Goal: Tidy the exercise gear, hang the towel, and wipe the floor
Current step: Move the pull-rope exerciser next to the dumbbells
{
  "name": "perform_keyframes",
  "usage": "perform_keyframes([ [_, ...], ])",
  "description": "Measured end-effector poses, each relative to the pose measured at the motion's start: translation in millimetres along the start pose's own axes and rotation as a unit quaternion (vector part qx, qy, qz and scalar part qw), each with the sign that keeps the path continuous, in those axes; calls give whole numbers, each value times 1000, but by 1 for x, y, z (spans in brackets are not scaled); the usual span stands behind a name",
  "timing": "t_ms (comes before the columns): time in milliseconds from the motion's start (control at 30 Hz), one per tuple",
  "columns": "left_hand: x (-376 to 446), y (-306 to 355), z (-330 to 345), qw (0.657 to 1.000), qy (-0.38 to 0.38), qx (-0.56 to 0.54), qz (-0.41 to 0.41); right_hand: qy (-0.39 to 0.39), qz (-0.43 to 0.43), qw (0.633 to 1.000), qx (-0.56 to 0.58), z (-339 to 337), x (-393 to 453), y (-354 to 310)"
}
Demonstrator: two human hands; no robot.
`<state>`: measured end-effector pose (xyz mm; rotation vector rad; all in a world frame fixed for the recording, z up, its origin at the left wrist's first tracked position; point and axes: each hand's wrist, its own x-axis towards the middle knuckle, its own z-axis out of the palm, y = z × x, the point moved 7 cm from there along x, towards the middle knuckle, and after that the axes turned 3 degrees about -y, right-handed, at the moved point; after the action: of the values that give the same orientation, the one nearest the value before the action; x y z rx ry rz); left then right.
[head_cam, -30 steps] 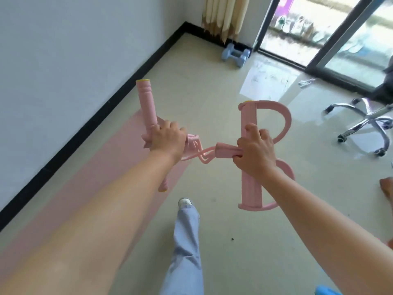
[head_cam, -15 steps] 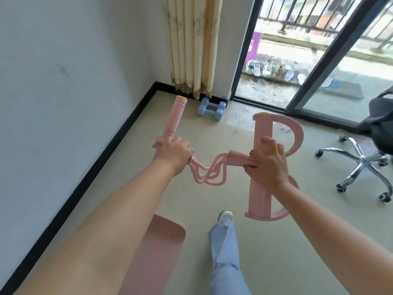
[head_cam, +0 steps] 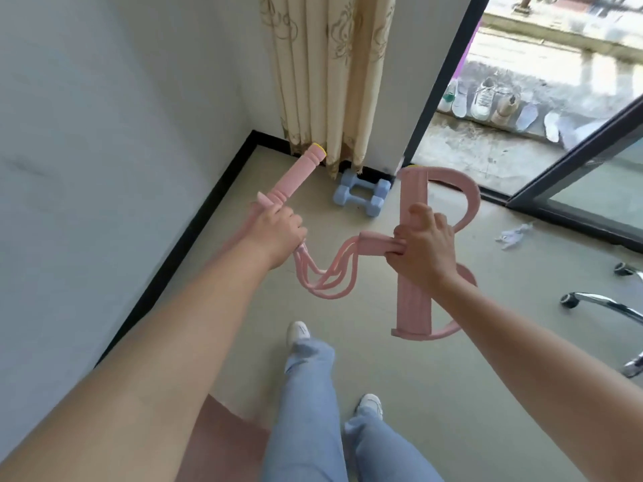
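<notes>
I carry a pink pedal resistance puller in both hands at chest height. My left hand [head_cam: 276, 231] grips its foam handle bar [head_cam: 295, 177], which points up toward the corner. My right hand [head_cam: 422, 247] grips the flat foot bar [head_cam: 414, 300] with its two strap loops, held upright. Slack pink elastic tubes [head_cam: 327, 276] sag between the two hands. A pair of light blue dumbbells [head_cam: 362, 196] lies on the floor in the corner just beyond the puller.
White wall and black skirting run along the left. A beige curtain [head_cam: 323, 74] hangs in the corner beside the open sliding door [head_cam: 574, 189]. Crumpled paper [head_cam: 513, 236] lies on the floor; an office chair base [head_cam: 605, 311] stands right. A pink mat corner [head_cam: 222, 433] shows by my feet.
I have walked toward the corner; the dumbbells and curtain are much closer. The handle bar tilted toward the corner and the elastic tubes hang slacker. Both grips are unchanged.
</notes>
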<state>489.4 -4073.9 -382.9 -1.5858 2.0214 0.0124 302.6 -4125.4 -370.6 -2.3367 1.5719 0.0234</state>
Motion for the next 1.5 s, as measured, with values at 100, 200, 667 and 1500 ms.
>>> perform_keyframes([
  [100,55,-49,13,1000,0,-5,5,-24,3,999,-25,12,69,-14],
  [200,118,-102,39,1000,-17,-2,21,-41,25,998,-30,35,145,-27],
  [667,411,-185,235,980,0,23,195,-174,186,966,-41,281,383,-23],
  [1500,666,-140,589,945,58,-285,-147,-21,22,991,-133,650,536,52],
])
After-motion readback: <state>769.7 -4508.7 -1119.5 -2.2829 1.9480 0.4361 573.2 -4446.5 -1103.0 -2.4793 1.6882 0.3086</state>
